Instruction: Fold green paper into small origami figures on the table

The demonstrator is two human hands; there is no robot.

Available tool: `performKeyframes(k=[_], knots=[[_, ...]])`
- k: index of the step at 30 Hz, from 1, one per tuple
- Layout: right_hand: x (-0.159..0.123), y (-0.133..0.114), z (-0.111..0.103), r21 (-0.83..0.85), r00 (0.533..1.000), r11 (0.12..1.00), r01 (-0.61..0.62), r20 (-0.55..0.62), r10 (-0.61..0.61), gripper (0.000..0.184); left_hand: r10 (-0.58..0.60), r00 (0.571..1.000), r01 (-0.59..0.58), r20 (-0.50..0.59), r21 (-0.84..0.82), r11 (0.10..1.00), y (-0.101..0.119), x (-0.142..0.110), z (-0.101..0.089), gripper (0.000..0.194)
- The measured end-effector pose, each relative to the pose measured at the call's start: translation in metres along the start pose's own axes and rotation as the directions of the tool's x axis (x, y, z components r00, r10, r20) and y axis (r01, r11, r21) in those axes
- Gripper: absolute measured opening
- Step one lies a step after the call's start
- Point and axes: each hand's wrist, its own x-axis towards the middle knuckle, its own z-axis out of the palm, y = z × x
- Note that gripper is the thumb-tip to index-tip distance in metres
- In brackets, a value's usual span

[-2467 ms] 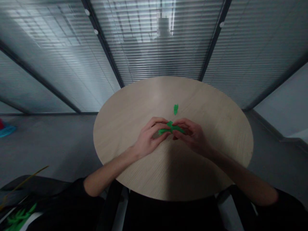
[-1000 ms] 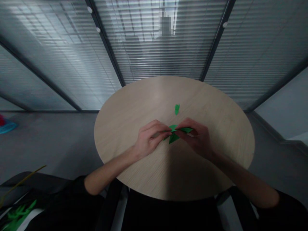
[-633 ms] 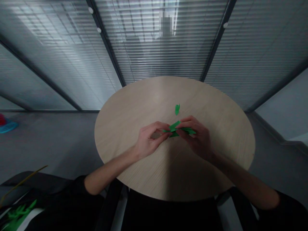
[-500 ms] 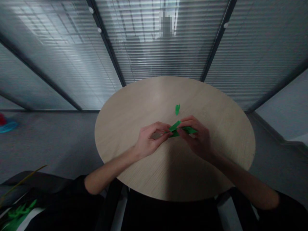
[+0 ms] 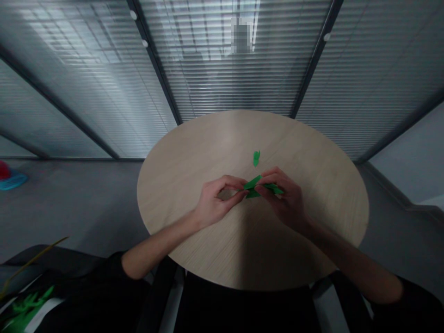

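Between my two hands is a small piece of folded green paper (image 5: pixel 252 182), held above the round table. My left hand (image 5: pixel 220 199) pinches its left side between thumb and fingers. From the right, my right hand (image 5: pixel 282 194) grips it with thumb and fingertips, and a pointed green end sticks out inside that hand. Fingertips cover the middle of the paper, so its full shape is hidden. Just beyond my hands, a smaller green piece (image 5: pixel 256 158) lies on the wooden tabletop (image 5: pixel 194 152).
Glass panels with blinds (image 5: pixel 222 83) stand behind the table. At lower left are green leaf-like pieces (image 5: pixel 31 307) and a thin yellow stick (image 5: pixel 38 261) by a dark chair. A blue object (image 5: pixel 14 181) with a red one (image 5: pixel 4 170) lies on the floor at far left.
The green paper has been turned and tilted between my fingers; its lower point has swung up. Both hands stay on it, having shifted slightly right. The loose green piece stays on the table.
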Motion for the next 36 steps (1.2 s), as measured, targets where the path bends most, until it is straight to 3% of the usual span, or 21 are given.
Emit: performKeyframes(k=[15,20,27,36], knots=[[0.0012,-0.003,0.0032,0.013,0.999,0.999,-0.031,-0.042,0.031,0.007,-0.055,0.998,0.057,0.02,-0.083,0.995,-0.0019,-0.0017,0.0017,0.012],[0.0007,-0.0017,0.0033,-0.034,0.996,0.999,0.002,-0.092,-0.005,0.008,-0.115,0.993,0.119,0.038,-0.159,0.98,-0.0023,0.0,0.0029,0.014],[-0.0001,0.0007,0.0011,-0.17,0.986,0.983,0.063,-0.139,-0.087,0.008,-0.23,0.972,0.234,0.039,-0.125,0.964,-0.0054,0.0011,0.0007,0.013],[-0.0007,0.0025,-0.0022,-0.138,0.995,0.988,0.068,-0.057,-0.077,0.013,-0.148,0.989,0.144,-0.023,-0.12,0.982,-0.0054,0.0041,0.0008,0.005]])
